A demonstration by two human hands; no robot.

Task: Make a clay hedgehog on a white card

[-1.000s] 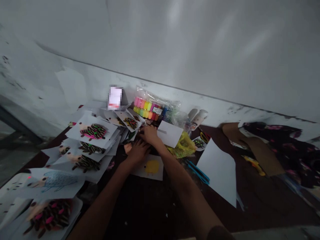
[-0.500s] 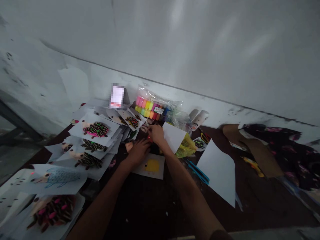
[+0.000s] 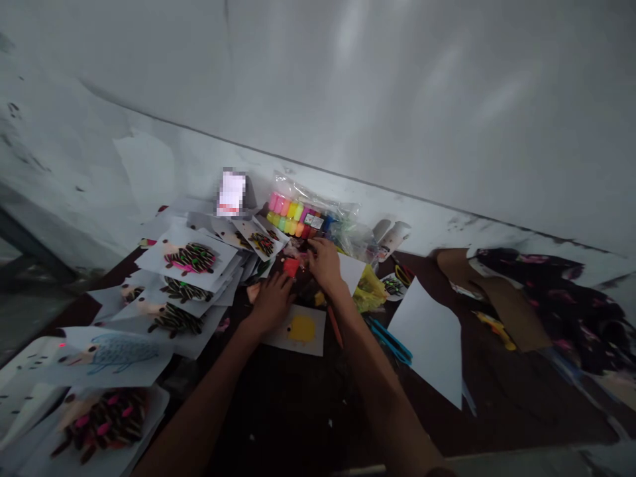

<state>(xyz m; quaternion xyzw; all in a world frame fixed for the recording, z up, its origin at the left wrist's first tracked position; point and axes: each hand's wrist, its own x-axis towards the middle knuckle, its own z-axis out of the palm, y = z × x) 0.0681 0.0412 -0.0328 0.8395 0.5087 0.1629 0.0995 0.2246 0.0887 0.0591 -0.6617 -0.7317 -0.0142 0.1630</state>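
Single head-worn view, forward and down, close over cluttered table.

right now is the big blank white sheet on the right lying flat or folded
Flat and unfolded: the white sheet lies spread on the dark table, no crease showing, beside the blue scissors.

Dark worktop. Left of the fingers: stacked hedgehog pictures. Just below: yellow-blob card. Right: scissors, blank sheet, cardboard.

You see matt white paper sheets, a glossy clear plastic bag, brown cardboard, and the dark smooth desk.
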